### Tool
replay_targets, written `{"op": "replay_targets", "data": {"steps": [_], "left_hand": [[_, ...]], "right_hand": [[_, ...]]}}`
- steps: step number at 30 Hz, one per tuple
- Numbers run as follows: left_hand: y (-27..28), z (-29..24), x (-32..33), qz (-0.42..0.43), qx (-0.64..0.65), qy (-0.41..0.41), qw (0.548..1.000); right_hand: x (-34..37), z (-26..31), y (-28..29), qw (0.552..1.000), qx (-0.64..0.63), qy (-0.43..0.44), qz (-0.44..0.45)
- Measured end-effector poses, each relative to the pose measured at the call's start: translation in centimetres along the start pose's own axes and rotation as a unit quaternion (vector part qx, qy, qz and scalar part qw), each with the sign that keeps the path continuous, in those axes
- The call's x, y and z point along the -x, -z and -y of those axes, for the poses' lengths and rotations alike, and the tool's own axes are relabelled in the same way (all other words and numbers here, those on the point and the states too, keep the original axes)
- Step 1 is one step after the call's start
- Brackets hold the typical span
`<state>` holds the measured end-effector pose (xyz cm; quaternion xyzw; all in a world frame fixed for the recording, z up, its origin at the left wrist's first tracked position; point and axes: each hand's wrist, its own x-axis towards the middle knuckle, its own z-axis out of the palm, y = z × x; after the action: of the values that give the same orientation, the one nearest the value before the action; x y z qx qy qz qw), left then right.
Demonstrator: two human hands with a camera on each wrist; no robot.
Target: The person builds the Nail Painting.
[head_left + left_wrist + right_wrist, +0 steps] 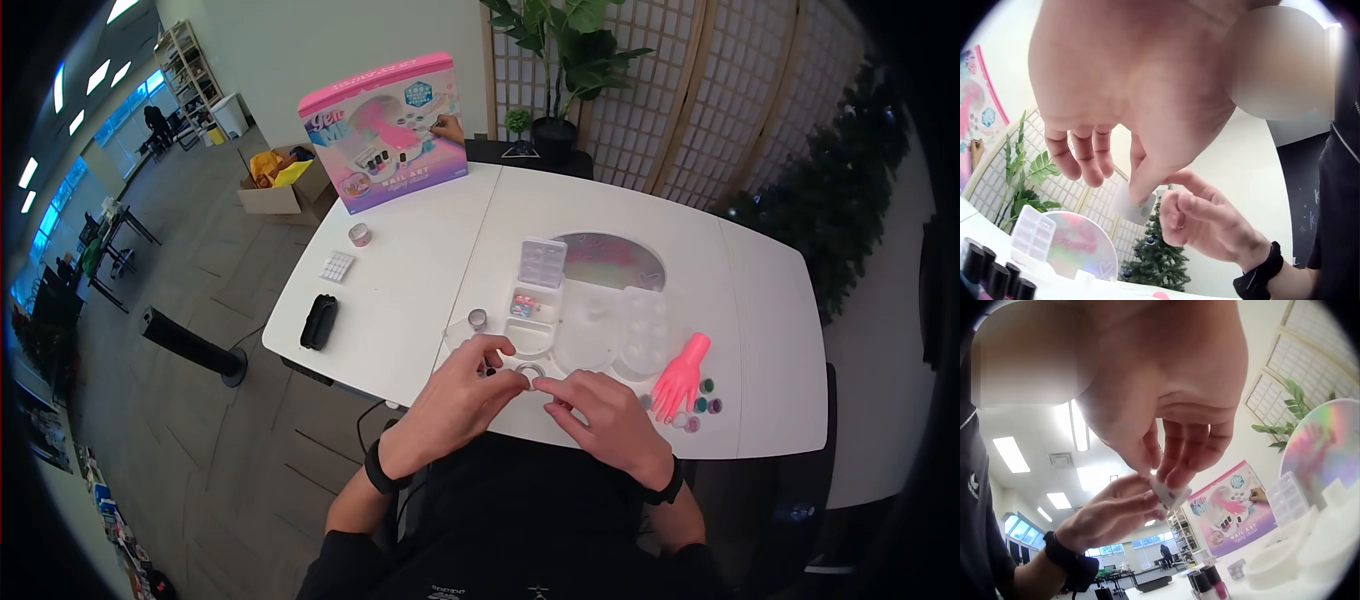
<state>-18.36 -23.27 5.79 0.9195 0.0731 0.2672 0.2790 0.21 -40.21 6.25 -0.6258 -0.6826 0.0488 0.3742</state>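
Between thumb and fingers, my left hand [462, 388] holds a small clear round pot [530, 373] over the table's front edge. My right hand [607, 415] meets it from the other side, thumb and fingertips pinching at the pot's rim. In the right wrist view, the pot [1171, 495] is tilted and bears small dark marks; fingers of both hands partly hide it. Dark-capped nail polish bottles [999, 275] stand below my left hand. Just beyond the hands lies a white tray [585, 345] with round hollows and an oval mirror [615, 262].
A pink model hand [683, 378] lies at the right among several small glitter pots [701, 405]. An open-lidded bead box [541, 262] adjoins the mirror. Farther left are a glitter pot [360, 235], a white pad sheet [337, 266], a black case [319, 322] and a nail art box [388, 135].
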Motion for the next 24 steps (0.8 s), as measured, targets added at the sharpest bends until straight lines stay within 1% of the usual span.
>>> {"op": "replay_targets", "data": {"steps": [1, 4, 8, 11, 14, 16, 17, 21, 24], "left_hand": [[-0.4, -0.5, 0.1, 0.002, 0.007, -0.005, 1.0], [-1.1, -1.4, 0.1, 0.001, 0.036, -0.011, 0.999], [-2.1, -1.9, 0.5, 0.005, 0.116, 0.005, 0.993], [-2.2, -3.1, 0.7, -0.061, 0.146, 0.043, 0.986], [-4.0, -1.9, 2.2, -0.094, 0.272, 0.133, 0.949], [-5.6, -1.0, 3.2, -0.061, 0.357, 0.163, 0.918], [-6.1, -0.8, 3.5, -0.045, 0.398, 0.177, 0.899], [-7.2, -1.6, 3.6, -0.066, 0.476, 0.178, 0.859], [-7.8, -1.9, 3.4, -0.097, 0.464, 0.161, 0.866]], "right_hand": [[0.1, -0.3, -0.5, 1.0, 0.014, 0.015, -0.018], [0.7, -0.2, -0.7, 0.998, 0.051, 0.005, -0.029], [1.6, -0.5, -1.2, 0.997, 0.026, 0.007, -0.066], [2.2, -0.8, -1.2, 0.996, -0.007, -0.013, -0.089], [2.6, -0.3, -1.3, 0.989, -0.067, -0.054, -0.116], [2.7, 0.3, -1.1, 0.983, -0.107, -0.081, -0.126], [2.9, 0.2, -1.3, 0.981, -0.13, -0.09, -0.116], [3.3, 0.3, -1.9, 0.964, -0.22, -0.127, -0.082], [3.4, 0.4, -2.3, 0.948, -0.271, -0.155, -0.07]]}}
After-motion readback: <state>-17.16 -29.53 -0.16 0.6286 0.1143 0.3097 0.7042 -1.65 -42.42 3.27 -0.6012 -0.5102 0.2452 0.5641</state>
